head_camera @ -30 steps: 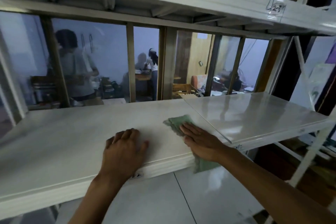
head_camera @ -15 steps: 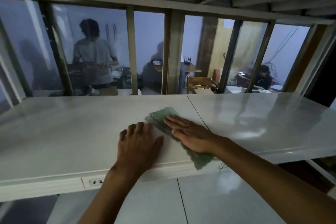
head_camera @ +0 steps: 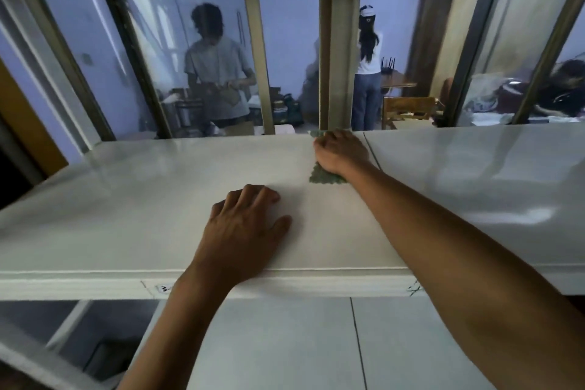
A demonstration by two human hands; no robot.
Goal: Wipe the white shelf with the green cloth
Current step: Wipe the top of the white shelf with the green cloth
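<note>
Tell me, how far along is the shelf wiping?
Mid-job. The right hand presses the green cloth at the back edge of the white shelf, beside the panel seam. The left hand rests flat near the front. What is already wiped cannot be told; the right-hand panel seems left.

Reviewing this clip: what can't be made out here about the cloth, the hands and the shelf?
- Head view: most of the green cloth is hidden under the right hand.
- The shelf label at its front edge is partly covered by the left hand's wrist.
- Dust on the shelf: not visible.

Green cloth on white shelf
</note>
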